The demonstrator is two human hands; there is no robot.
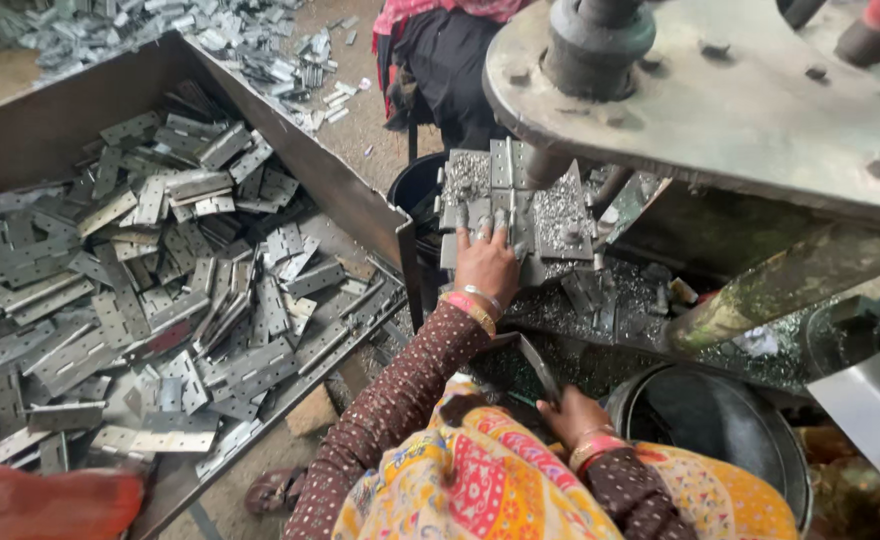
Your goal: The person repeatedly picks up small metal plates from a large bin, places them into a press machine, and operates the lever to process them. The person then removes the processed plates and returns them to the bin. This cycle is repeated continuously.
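My left hand (pixel 486 262) reaches forward and presses its fingers on a metal hinge plate (pixel 479 216) lying on the bed of a press machine (pixel 560 215). Metal shavings cover the bed around it. My right hand (pixel 572 413) rests low near my lap, closed around a thin dark metal bar or lever (pixel 538 366) that angles up to the left. Bangles ring both wrists, and my sleeves are brown and dotted.
A large metal tray (pixel 300 150) on the left holds several flat grey hinges (pixel 160 290). More hinges lie scattered on the floor beyond it. The press's heavy head (pixel 720 100) overhangs the right. A black bucket (pixel 730 420) stands below. Another person sits beyond the machine.
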